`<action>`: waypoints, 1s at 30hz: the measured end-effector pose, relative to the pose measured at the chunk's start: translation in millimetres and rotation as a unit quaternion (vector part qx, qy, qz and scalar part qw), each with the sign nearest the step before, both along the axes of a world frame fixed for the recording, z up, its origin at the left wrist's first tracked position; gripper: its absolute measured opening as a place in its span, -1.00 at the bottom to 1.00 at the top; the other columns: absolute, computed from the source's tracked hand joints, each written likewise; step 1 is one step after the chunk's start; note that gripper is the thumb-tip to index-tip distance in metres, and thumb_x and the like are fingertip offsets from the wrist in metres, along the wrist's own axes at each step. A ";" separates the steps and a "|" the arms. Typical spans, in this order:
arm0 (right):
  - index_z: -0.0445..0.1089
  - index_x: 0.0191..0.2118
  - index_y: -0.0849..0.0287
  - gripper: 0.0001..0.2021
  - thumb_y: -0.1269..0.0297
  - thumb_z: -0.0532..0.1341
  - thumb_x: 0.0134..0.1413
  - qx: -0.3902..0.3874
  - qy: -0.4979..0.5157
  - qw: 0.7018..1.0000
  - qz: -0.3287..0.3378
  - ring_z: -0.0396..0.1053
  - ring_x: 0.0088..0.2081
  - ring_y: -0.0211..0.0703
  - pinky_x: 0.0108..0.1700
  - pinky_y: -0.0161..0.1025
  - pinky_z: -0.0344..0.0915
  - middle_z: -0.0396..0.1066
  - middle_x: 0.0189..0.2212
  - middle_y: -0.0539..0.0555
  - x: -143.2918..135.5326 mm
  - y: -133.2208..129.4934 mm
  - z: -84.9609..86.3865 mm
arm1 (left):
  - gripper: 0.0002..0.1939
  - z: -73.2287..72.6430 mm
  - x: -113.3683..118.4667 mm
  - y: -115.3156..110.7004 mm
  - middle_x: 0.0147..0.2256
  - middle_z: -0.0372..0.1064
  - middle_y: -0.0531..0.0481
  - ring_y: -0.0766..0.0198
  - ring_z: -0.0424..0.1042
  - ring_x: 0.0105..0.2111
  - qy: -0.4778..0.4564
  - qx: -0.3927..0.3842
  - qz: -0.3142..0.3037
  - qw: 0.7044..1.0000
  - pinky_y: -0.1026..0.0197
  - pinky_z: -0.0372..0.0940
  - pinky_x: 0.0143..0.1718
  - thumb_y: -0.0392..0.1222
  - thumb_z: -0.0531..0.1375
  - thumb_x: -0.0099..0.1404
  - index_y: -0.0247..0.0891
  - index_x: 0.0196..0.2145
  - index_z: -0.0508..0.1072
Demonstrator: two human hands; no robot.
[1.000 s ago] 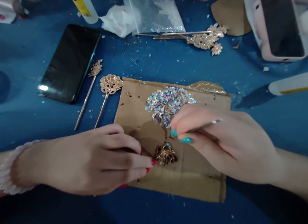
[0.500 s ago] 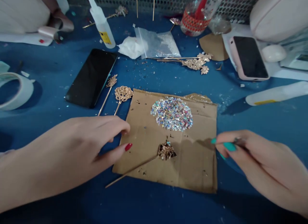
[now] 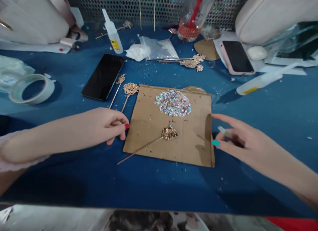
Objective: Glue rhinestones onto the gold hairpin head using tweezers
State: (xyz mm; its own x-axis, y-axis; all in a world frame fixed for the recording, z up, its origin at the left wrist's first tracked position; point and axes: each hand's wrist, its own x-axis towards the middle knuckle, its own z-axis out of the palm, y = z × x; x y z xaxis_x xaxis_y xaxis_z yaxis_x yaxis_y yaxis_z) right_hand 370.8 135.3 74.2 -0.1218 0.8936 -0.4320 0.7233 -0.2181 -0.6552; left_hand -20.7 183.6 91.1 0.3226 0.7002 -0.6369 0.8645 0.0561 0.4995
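Gold ornamental pin on a cardboard sheet, its stem crossing the edge toward eight o'clock. At the sheet's nine o'clock, left hand, loosely curled, grip indiscernible; at three, right hand, index finger and thumb spread apart. Beyond, at twelve, iridescent chips; at ten, black phone on the counter.

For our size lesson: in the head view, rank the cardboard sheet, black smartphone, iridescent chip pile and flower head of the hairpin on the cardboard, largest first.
1. Cardboard sheet
2. Black smartphone
3. Iridescent chip pile
4. Hairpin's flower head
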 end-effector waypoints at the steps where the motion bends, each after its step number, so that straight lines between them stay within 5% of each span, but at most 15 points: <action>1: 0.13 0.39 -0.03 -0.22 -0.07 0.29 0.08 -0.019 0.022 1.000 -0.011 0.43 -0.40 -0.14 -0.43 -0.28 0.34 0.47 -0.38 0.03 -2.1 3.9 0.9 | -0.71 -0.4 4.2 2.2 -0.37 0.58 0.02 0.29 0.46 -0.56 -0.006 -0.026 0.008 1.000 0.29 0.29 -0.53 0.00 0.12 0.24 -0.18 -0.20 0.51; 4: 0.14 0.38 -0.13 -0.18 0.09 0.39 -0.01 -0.070 0.086 0.990 -0.082 0.22 -0.53 -0.25 -0.59 -0.36 0.09 0.40 -0.45 -0.02 -10.1 11.9 2.4 | -0.68 0.5 15.5 7.0 -0.33 0.60 -0.06 0.21 0.53 -0.49 -0.017 -0.053 0.006 0.998 0.29 0.30 -0.59 0.05 0.14 0.17 -0.23 -0.26 0.50; 9: 0.09 0.34 0.01 -0.16 0.32 0.39 -0.08 -0.057 0.211 0.953 -0.210 -0.11 -0.65 -0.41 -0.63 -0.40 -0.08 0.22 -0.59 -0.19 -23.2 15.7 -0.6 | -0.62 6.2 22.4 7.3 -0.29 0.59 -0.09 0.24 0.53 -0.42 -0.032 -0.037 -0.018 0.999 0.30 0.35 -0.51 0.12 0.17 0.18 -0.27 -0.35 0.55; 16: 0.31 -0.20 0.16 -0.78 0.29 0.36 0.13 -0.048 0.219 0.947 -0.230 -0.15 -0.67 -0.47 -0.62 -0.44 -0.13 -0.06 -0.67 -0.26 -26.2 17.6 -5.9 | -0.65 0.3 25.8 1.0 -0.38 0.56 -0.09 0.25 0.49 -0.42 -0.060 0.011 -0.010 0.998 0.29 0.34 -0.48 0.10 0.25 0.11 -0.29 -0.37 0.54; 20: 0.38 -0.16 0.26 -0.82 0.22 0.24 0.34 -0.075 0.193 0.948 -0.243 0.16 -0.56 -0.44 -0.55 -0.44 0.18 0.29 -0.44 -0.10 -25.6 21.1 -5.6 | -0.67 -2.9 23.1 0.1 -0.38 0.55 -0.07 0.24 0.49 -0.38 -0.087 0.028 0.008 0.996 0.28 0.36 -0.44 0.07 0.28 0.10 -0.27 -0.36 0.52; 23: 0.40 -0.01 0.26 -0.74 0.18 0.25 0.33 -0.091 0.181 0.948 -0.247 0.44 -0.28 -0.26 -0.29 -0.26 0.46 0.44 -0.17 0.07 -25.4 23.7 -5.4 | -0.67 -4.7 19.5 1.9 -0.34 0.55 -0.08 0.23 0.50 -0.35 -0.103 0.035 0.024 0.994 0.28 0.38 -0.40 0.08 0.29 0.10 -0.26 -0.33 0.52; 30: 0.38 0.10 0.23 -0.66 0.16 0.25 0.33 -0.086 0.181 0.948 -0.248 0.46 -0.06 -0.09 -0.05 -0.05 0.49 0.42 0.02 0.16 -27.4 30.0 -2.7 | -0.69 1.6 17.9 5.8 -0.37 0.49 -0.05 0.29 0.46 -0.40 -0.121 0.053 0.037 0.990 0.29 0.36 -0.42 0.01 0.29 0.09 -0.27 -0.31 0.49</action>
State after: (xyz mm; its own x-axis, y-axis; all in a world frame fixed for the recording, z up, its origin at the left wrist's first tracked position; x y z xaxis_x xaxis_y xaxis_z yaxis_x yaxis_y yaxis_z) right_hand 343.4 165.4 71.5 0.1273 0.8003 -0.5859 0.2374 -0.5981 -0.7655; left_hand -2.7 189.4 92.7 0.4023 0.7868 -0.4681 0.7139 0.0505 0.6985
